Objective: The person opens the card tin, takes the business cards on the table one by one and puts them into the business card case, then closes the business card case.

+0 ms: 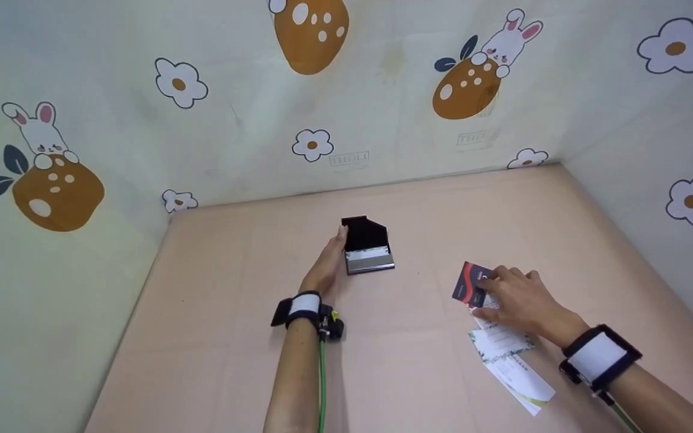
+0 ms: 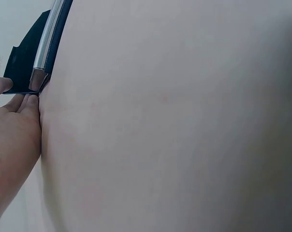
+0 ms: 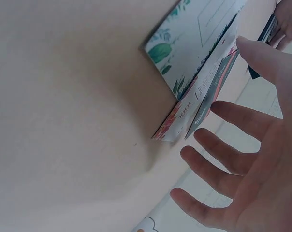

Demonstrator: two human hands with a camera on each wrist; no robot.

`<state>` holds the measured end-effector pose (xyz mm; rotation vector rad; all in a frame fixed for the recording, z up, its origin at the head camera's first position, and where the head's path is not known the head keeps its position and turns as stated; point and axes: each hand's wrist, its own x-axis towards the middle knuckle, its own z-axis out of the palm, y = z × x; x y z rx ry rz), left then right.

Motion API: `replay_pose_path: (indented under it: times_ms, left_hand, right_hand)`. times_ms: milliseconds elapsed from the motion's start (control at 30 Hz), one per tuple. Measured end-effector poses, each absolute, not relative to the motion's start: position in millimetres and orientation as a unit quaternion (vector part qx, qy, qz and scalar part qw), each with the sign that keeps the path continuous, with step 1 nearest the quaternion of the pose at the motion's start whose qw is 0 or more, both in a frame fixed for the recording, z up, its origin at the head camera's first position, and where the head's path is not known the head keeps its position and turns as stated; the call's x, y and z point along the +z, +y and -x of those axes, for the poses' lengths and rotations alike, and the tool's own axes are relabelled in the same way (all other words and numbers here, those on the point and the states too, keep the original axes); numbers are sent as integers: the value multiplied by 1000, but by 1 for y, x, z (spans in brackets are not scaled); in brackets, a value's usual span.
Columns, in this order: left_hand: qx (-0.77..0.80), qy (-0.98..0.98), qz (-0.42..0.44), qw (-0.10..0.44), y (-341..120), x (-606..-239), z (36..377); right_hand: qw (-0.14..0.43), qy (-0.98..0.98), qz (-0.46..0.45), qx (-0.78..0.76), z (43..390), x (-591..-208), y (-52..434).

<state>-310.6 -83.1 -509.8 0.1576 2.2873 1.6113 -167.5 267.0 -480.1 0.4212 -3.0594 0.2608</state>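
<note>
My left hand (image 1: 326, 264) holds a card case (image 1: 368, 262) by its left side, thumb on the raised black lid (image 2: 27, 60) and fingers below it. The case stands open, with a pale card (image 1: 367, 253) showing above its silvery front. At the right, my right hand (image 1: 518, 297) reaches over a row of overlapping cards, its fingers spread and slightly bent. Its fingertips are at a dark card with a red wave (image 1: 470, 285), the farthest of the row. Nearer lie a white card with green leaves (image 1: 502, 343) and a white card with a green-yellow edge (image 1: 521, 382).
A pinkish-beige cover lies over the table (image 1: 214, 337). Behind and at both sides rises a pale curtain (image 1: 238, 138) printed with rabbits, flowers and brown fruit. Each wrist wears a strapped camera, and a green cable (image 1: 322, 385) runs along the left forearm.
</note>
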Motion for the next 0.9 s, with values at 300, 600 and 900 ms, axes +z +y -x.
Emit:
replay_pose_path:
  times_ms: [300, 600, 900]
  left_hand:
    - [569, 802, -50, 173, -82, -507, 309]
    - [580, 794, -56, 175, -82, -507, 309]
    - [576, 798, -47, 172, -82, -508, 307]
  right_hand:
    - [72, -980, -179, 47, 169, -483, 269]
    - [99, -965, -242, -5, 170, -481, 267]
    - [54, -958, -282, -1, 169, -477, 274]
